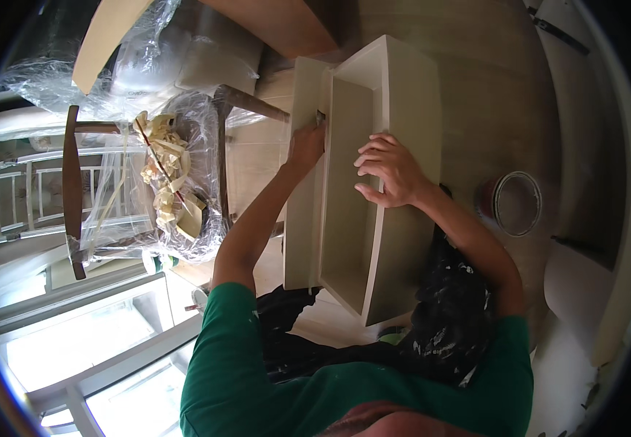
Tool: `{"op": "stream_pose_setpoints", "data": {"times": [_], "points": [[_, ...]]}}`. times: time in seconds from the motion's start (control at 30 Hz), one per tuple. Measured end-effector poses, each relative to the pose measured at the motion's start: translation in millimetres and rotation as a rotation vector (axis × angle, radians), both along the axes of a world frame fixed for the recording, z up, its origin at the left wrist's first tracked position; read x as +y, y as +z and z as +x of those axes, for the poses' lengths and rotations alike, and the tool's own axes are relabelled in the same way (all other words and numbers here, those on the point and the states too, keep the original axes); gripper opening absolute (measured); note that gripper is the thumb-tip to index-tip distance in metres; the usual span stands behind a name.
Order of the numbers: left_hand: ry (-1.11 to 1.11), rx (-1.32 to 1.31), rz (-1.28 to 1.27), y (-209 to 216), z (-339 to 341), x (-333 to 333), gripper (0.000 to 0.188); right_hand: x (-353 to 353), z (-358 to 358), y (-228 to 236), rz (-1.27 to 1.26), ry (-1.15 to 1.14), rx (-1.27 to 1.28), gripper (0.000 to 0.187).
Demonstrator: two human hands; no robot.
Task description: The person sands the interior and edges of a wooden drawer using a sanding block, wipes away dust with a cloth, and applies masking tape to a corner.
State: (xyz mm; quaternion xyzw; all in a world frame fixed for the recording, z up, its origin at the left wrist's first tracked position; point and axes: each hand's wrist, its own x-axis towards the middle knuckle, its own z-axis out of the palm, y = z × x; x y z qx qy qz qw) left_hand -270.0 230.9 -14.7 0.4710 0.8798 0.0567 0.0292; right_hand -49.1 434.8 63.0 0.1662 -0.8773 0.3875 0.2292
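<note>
A cream-painted drawer (414, 109) stands tilted between my knees, its hollow inside facing up and its wide front panel (302, 240) on the left. My left hand (306, 151) is closed at the seam between panel and box. From its fingers a small tool with a dark metal tip (320, 116) sticks out; its handle is hidden in the hand. Over the right-hand rim of the drawer lies my right hand (390, 171), palm down, with bent fingers apart and the thumb spread. It touches the rim and holds no separate object.
Left of the drawer, a wooden chair (73, 189) wrapped in clear plastic carries crumpled masking tape (166, 153) and a thin stick (157, 156). A paint can (517, 204) stands on the floor at right. Brown furniture (286, 25) is at the far side, a window (90, 335) at lower left.
</note>
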Motion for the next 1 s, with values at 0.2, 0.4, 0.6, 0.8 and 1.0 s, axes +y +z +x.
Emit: {"op": "stream_pose_setpoints", "data": {"times": [0.2,0.4,0.6,0.8,1.0], "points": [[-0.011,0.174,-0.196,-26.3,10.3,4.2,0.028,2.3,3.6,-3.3,0.006,-0.003,-0.008,0.031],[0.046,0.074,-0.167,-32.3,102.1,-75.2,0.032,4.5,4.8,-6.4,-0.016,-0.002,0.010,0.030],[-0.108,-0.360,-0.376,17.4,234.6,-224.3,0.062,3.3,3.9,-6.9,-0.034,-0.008,0.024,0.029],[0.172,-0.503,-0.121,68.5,144.2,-138.0,0.081,7.7,7.1,-9.0,-0.016,-0.012,0.003,0.022],[0.145,-0.201,-0.153,30.4,39.1,-15.8,0.057,8.6,9.3,-3.5,0.002,-0.029,0.017,0.026]]}}
